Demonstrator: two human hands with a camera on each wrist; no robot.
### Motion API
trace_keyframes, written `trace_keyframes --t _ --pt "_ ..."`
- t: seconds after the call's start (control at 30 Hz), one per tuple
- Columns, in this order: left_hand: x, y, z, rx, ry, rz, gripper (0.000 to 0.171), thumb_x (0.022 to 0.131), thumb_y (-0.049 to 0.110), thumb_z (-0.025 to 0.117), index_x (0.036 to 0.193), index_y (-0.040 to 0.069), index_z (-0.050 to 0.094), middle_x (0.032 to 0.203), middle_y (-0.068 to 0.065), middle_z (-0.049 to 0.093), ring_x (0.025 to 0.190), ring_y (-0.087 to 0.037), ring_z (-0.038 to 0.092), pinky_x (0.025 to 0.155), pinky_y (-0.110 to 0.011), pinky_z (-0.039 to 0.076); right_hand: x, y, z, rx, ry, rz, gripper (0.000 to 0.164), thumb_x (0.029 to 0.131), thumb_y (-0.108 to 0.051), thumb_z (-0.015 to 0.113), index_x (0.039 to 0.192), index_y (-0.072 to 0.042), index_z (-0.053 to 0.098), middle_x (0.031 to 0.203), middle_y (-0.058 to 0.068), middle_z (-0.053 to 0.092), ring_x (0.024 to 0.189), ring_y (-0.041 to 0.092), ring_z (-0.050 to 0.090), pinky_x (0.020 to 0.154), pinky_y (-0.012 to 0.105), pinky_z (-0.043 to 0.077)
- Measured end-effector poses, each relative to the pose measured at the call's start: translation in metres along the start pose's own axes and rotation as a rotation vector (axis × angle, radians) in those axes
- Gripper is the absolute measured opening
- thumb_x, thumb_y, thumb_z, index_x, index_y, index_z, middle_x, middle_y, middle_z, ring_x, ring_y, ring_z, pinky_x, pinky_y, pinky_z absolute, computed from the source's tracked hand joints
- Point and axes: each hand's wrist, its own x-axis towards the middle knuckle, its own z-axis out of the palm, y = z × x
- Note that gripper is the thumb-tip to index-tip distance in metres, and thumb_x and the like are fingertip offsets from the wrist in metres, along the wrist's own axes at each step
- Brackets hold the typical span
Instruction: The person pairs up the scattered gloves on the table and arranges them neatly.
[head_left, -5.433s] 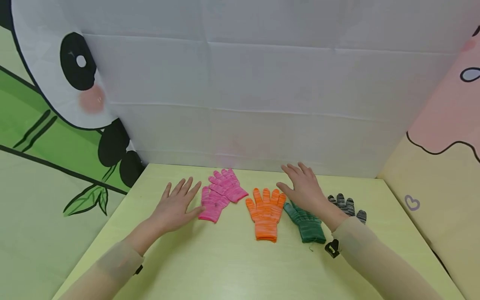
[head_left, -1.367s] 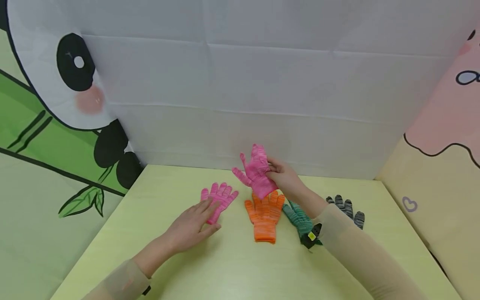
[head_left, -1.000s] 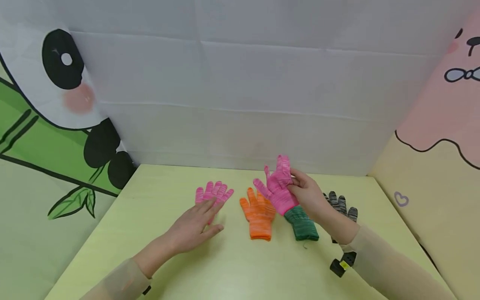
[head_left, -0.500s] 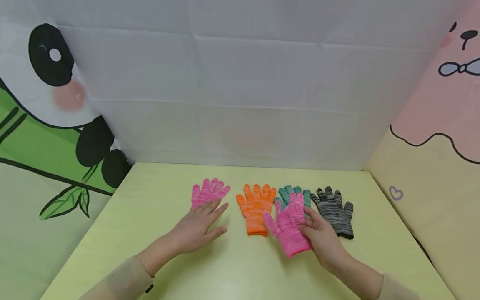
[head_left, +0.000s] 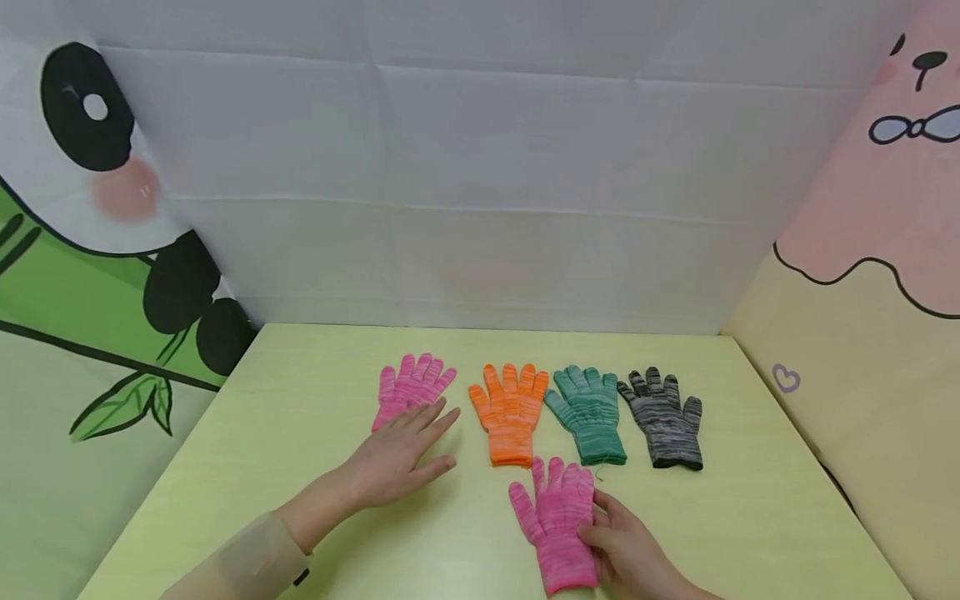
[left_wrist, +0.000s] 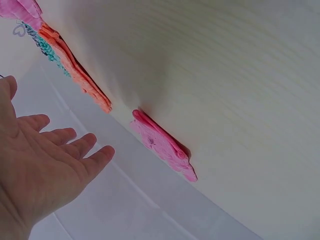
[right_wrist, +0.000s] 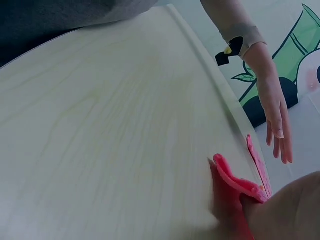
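Observation:
Between thumb and fingers my right hand (head_left: 633,546) pinches the side of a pink knit glove (head_left: 561,525), low at the front of the table; in the right wrist view part of that glove (right_wrist: 235,182) shows close to the tabletop. My left hand (head_left: 397,458), fingers straight and spread, hovers by a second pink glove (head_left: 411,385) and hides its cuff in the head view. The left wrist view shows this hand (left_wrist: 52,165) apart from the gloves. An orange glove (head_left: 512,417), a green glove (head_left: 590,417) and a grey-black glove (head_left: 667,421) lie flat in a row.
The pale yellow table (head_left: 300,392) ends at a white cloth wall (head_left: 480,250). Cartoon-printed side walls (head_left: 840,350) stand left and right. A loose thread (head_left: 600,473) lies below the green cuff.
My right hand took one of the overlapping pink gloves, lifted it across the others, and brought it down to the front. My left hand moved right, beside the remaining pink glove, which was turned and straightened.

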Motion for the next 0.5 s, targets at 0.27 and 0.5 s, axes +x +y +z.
trace_keyframes --t 0.27,0.5 --pt "0.0 0.0 0.004 0.006 0.004 0.015 0.074 0.104 0.062 0.042 0.164 0.02 0.027 0.169 -0.007 0.017 0.154 -0.033 0.021 0.12 -0.054 0.025 -0.009 -0.001 -0.022 -0.351 -0.006 0.028 0.087 0.102 -0.019 0.063 0.155 0.017 0.004 0.158 0.039 0.022 0.143 0.049 0.035 0.108 0.052 0.044" --pt "-0.002 -0.002 0.005 0.016 0.014 0.027 0.074 0.104 0.061 0.043 0.164 0.02 0.027 0.169 -0.008 0.018 0.153 -0.036 0.023 0.12 -0.055 0.025 -0.023 0.003 -0.044 -1.232 0.114 -0.521 0.059 0.094 -0.018 0.074 0.148 -0.008 0.055 0.151 0.014 0.049 0.136 0.041 0.043 0.104 0.062 0.043"
